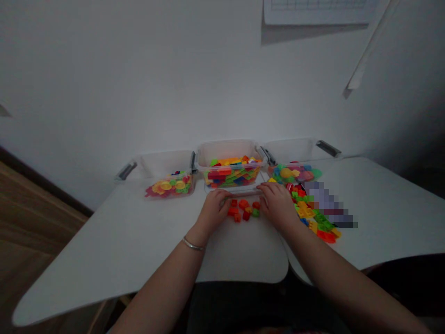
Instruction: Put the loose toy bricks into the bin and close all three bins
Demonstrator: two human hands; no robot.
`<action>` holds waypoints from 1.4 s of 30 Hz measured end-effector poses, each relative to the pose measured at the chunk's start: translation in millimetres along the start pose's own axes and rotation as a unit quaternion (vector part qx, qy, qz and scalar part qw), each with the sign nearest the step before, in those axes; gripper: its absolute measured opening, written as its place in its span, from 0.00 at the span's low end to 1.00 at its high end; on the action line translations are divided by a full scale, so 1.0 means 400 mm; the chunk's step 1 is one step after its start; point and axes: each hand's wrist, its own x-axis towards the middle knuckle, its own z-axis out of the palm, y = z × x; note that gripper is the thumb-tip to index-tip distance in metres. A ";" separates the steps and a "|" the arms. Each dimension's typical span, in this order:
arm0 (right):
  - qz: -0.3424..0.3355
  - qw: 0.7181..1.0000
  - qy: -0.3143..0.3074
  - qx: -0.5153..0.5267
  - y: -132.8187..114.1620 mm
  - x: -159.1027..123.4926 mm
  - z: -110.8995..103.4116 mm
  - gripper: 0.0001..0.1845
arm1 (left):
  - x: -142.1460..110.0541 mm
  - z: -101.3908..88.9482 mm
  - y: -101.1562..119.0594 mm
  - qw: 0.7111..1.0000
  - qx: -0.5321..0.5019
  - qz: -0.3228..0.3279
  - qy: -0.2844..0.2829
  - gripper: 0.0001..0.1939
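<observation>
My left hand (216, 208) is at the left front corner of a pale, flat lid (239, 192), its fingers curled at the edge. At the other front corner my right hand (277, 202) has bent fingers on the same edge. A clear plastic box (229, 157) of colourful toy bricks (231, 170) stands right behind the lid's front edge. Between my hands, on the table, lies a small group of loose red, orange and green bricks (243, 210). The undersides of my fingers are hidden.
Clear boxes of colourful pieces stand left (169, 184) and right (295, 172) of the middle box. Loose bricks (313, 215) spread beside my right forearm, next to a blurred packet (328, 204). The white table (139, 241) meets a wall (156, 69).
</observation>
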 end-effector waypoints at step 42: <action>-0.102 0.963 -0.092 0.230 -0.089 0.034 0.060 0.14 | 0.001 0.017 0.042 0.998 0.057 -0.020 -0.013 0.07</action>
